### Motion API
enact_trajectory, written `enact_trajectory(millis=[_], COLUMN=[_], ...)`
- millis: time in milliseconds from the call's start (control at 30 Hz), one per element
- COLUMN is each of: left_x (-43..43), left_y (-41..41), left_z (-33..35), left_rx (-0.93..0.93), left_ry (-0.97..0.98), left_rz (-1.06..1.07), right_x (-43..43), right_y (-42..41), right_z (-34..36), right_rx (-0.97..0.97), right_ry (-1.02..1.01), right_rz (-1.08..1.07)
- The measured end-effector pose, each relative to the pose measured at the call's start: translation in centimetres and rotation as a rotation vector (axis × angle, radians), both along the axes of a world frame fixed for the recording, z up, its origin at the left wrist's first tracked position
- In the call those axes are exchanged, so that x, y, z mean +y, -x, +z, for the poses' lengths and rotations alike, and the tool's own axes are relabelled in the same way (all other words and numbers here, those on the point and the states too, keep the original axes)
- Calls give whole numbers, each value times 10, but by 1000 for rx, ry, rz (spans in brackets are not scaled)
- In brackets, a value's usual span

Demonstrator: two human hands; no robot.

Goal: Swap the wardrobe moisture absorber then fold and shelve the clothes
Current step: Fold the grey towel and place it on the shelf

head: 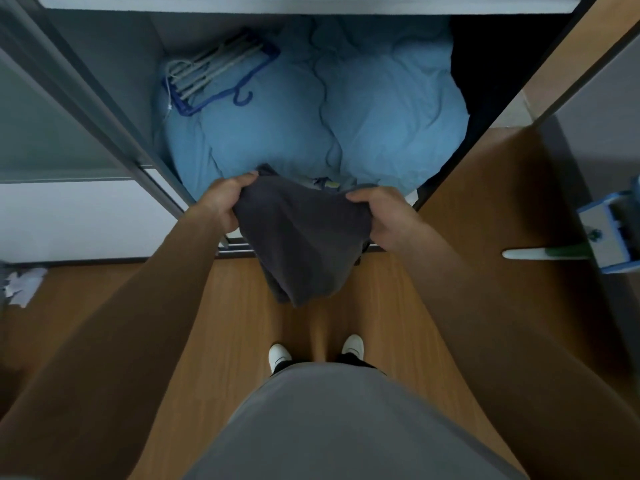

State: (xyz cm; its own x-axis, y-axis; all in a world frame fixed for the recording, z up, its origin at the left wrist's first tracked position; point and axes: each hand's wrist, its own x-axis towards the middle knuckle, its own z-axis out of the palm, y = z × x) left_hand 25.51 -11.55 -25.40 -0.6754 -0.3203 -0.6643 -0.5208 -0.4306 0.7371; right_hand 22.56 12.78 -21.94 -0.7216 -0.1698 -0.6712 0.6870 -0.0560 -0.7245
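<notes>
**Dark grey cloth held up by its top edge**

I hold the dark grey cloth (304,244) up in front of the open wardrobe (114,57). The left hand (225,202) and the right hand (384,216) each pinch its top edge, with the fingers curled over it. Between the fingers the cloth sags. Below them it hangs free above the wood floor (225,306). I think this hold lets it hang flat, ready to fold. Past the fingers, inside the wardrobe, lies a puffy light blue blanket (363,116) with a blue hanger rack (214,69) on it. I see no moisture absorber
</notes>
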Motion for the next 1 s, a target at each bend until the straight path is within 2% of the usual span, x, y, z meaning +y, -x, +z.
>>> enact_trajectory(millis=[67,167,300,400,533,633,700,767,833,900,1000], left_x=[0,-8,-14,-12,-5,4,11,16,20,23,21], left_y=[0,-5,-5,-4,-21,-27,-19,-9,-2,4,6], left_z=[-4,-9,-12,-10,-8,-9,-3,4,9,16,29], left_rx=[27,65,53,82,212,220,172,120,90,55,42], left_ry=[-37,-58,105,201,-22,-1,144,294,365,362,259], left_rz=[51,19,-28,-9,-118,-146,-102,-125,-174,-186,-237], right_x=[-7,-17,-16,-11,2,9,13,18,25,31,37], right_y=[-1,1,6,11,16,16,16,18,22,25,26], right_z=[-1,-3,-3,-7,-13,-19,-23,-25,-27,-25,-22], right_rx=[16,98,68,-22,-145,-160,-105,8,108,189,301], right_ry=[42,123,115,92,215,253,166,-37,-220,-269,-259], right_rz=[1,-10,64,30,-127,-176,-137,-61,-5,57,241])
